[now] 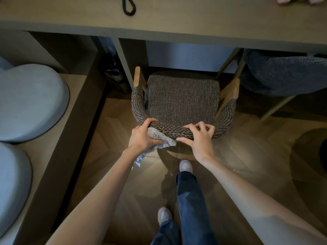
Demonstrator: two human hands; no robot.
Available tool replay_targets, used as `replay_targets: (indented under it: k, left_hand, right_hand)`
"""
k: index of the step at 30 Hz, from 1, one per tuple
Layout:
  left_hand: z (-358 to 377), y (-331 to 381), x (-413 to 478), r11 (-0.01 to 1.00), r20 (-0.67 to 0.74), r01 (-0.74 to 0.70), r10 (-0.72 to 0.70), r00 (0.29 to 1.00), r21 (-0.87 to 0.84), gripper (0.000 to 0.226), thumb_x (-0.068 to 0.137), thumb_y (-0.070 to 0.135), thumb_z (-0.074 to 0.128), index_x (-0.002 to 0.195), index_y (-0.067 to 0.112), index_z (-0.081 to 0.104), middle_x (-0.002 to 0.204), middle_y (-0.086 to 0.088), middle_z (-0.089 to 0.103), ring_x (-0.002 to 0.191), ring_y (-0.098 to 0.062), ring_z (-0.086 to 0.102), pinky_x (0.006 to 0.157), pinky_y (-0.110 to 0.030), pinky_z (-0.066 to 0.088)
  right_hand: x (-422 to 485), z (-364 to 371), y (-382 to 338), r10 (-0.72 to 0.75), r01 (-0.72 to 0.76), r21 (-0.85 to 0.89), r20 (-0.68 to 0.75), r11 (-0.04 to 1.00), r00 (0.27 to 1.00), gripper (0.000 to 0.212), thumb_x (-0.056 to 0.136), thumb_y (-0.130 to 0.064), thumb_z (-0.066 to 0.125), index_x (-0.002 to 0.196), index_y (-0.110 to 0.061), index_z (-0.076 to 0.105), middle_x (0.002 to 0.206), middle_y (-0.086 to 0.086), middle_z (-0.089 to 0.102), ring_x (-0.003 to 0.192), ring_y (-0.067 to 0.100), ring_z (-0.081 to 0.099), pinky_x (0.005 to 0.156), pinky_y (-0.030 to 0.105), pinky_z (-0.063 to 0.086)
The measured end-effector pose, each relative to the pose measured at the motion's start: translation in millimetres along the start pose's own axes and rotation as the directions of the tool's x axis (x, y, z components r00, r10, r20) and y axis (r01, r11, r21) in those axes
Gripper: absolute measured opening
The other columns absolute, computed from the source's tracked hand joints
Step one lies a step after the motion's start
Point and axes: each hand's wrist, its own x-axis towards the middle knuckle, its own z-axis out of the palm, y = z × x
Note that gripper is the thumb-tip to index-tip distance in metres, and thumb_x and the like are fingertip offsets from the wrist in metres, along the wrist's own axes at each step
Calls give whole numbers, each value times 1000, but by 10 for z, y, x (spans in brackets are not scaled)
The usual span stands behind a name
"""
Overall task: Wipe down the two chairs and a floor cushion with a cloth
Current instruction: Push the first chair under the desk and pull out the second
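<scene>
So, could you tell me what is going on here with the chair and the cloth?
A person stands behind a woven chair that faces the desk. The left hand holds a grey cloth against the curved backrest, and the right hand grips the backrest beside it. A second chair sits under the desk to the right, and a grey cushion lies on the left.

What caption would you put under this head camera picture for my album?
The left hand holds a grey cloth on the chair back; the right hand grips that back.
</scene>
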Motion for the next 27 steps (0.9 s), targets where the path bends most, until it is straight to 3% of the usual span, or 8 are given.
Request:
replay_targets:
  k: [9, 18, 23, 27]
  left_hand:
    - [-485, 196, 1216, 994, -21, 21, -19, 1000, 111, 79, 66, 48, 81, 133, 30, 44, 124, -8, 60, 119, -28, 53, 99, -44, 45]
    - [-1008, 337, 2391, 975, -96, 82, -63, 993, 207, 83, 71, 47, 78, 142, 29, 40, 128, -12, 59, 118, -33, 52, 103, -43, 40]
    - [-1218, 387, 2854, 954, -152, 159, -123, 981, 253, 83, 75, 46, 75, 146, 34, 34, 131, -16, 55, 123, -38, 44, 102, -45, 38]
    - [-1317, 459, 3096, 942, -227, 209, -150, 962, 264, 78, 81, 43, 72, 147, 37, 31, 138, -15, 50, 125, -40, 36, 95, -45, 39]
  right_hand:
    - [1422, 6, -162, -22, 18, 47, 87, 999, 996, 47, 78, -48, 70, 117, -25, 59, 107, -4, 32, 116, 19, 20, 95, 43, 36]
    - [2754, 24, -489, -18, 15, 23, 141, 1000, 990, 49, 81, -53, 65, 121, -27, 56, 118, 4, 38, 118, 26, 24, 91, 37, 40]
    - [3220, 81, -684, -14, 14, 7, 132, 1000, 991, 49, 83, -53, 62, 123, -25, 55, 120, 6, 38, 117, 28, 25, 85, 35, 37]
    - [3555, 92, -792, -5, -1, 38, 165, 999, 986, 48, 87, -51, 60, 125, -24, 53, 121, 8, 38, 117, 30, 25, 93, 40, 38]
